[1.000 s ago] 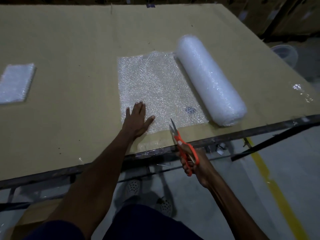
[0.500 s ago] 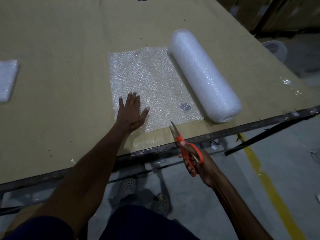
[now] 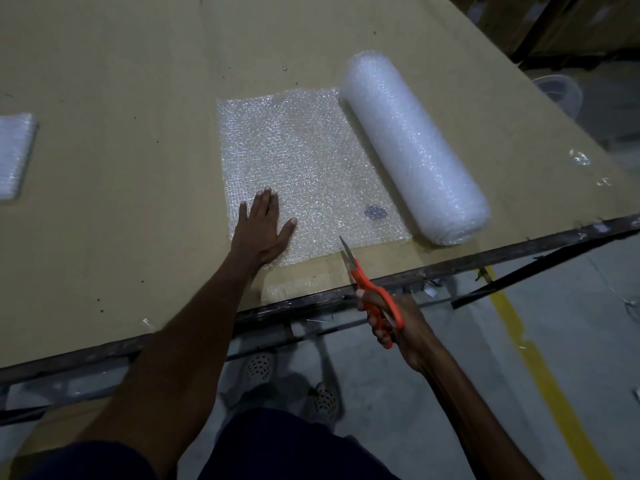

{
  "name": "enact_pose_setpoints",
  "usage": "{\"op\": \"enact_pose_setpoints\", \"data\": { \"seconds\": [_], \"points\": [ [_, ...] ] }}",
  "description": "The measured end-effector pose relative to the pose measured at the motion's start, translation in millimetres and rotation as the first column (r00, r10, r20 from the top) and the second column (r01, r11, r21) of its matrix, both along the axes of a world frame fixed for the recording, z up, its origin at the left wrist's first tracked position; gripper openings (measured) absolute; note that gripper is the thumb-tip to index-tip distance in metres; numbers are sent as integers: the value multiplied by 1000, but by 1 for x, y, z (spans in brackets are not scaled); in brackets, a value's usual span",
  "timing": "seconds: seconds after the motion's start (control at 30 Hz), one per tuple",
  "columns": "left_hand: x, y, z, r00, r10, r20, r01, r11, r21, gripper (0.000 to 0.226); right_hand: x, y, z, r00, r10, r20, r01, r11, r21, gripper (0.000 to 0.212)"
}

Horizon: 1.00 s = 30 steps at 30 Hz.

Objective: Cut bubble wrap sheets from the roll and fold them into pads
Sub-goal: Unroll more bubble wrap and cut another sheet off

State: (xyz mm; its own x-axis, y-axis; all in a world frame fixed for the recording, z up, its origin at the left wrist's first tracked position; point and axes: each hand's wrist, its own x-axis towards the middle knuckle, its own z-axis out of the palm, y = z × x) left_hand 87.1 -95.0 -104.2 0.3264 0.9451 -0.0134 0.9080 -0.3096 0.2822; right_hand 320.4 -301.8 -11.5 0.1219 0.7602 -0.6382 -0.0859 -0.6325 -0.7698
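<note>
At the far left edge, a folded pad (image 3: 15,155) of bubble wrap is lying on the table (image 3: 114,174), well apart from the work. Moving right, the left hand (image 3: 263,230) is lying flat, palm down, with fingers straight and thumb splayed; it is pressing on the near left corner of the unrolled sheet (image 3: 304,161) and is holding nothing in a curl. The left forearm is reaching in from the near edge, angled up and slightly rightward.

The sheet is lying flat between that hand and the roll (image 3: 414,147), apparently uncut and joined to the roll along its right side. The roll's long axis is running from far-left to near-right, its near end resting close to the table's dark metal edge. A small dark mark (image 3: 375,213) is showing through the sheet near the roll.

Further right, the right hand (image 3: 391,317) is gripping the orange handles of the scissors (image 3: 360,271), fingers curled through and around them, below the table edge. The blades are lying almost closed, tips pointing up and slightly left, just touching or overlapping the sheet's near edge; which cannot be told. The cut line, judged from this, is running away from the person, roughly parallel to the roll, so the right hand is the nearer one to begin it.
</note>
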Motion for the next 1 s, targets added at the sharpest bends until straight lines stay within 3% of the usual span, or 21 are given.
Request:
{"op": "enact_pose_setpoints", "data": {
  "seconds": [0.5, 0.87, 1.0],
  "points": [
    [-1, 0, -1, 1000, -6, 11, 6, 1000, 6, 82, -2, -6, -11, 997, -77, 3, 77, 997, 23, 21],
    [0, -2, 0, 1000, 4, 20, -4, 1000, 6, 85, -5, -2, -14, 995, -95, 10, 95, 995, 27, 47],
    [0, -2, 0, 1000, 2, 20, -2, 1000, 18, 85, -11, 9, -11, 995, -100, 11, 100, 995, 18, 28]
  ]
}}
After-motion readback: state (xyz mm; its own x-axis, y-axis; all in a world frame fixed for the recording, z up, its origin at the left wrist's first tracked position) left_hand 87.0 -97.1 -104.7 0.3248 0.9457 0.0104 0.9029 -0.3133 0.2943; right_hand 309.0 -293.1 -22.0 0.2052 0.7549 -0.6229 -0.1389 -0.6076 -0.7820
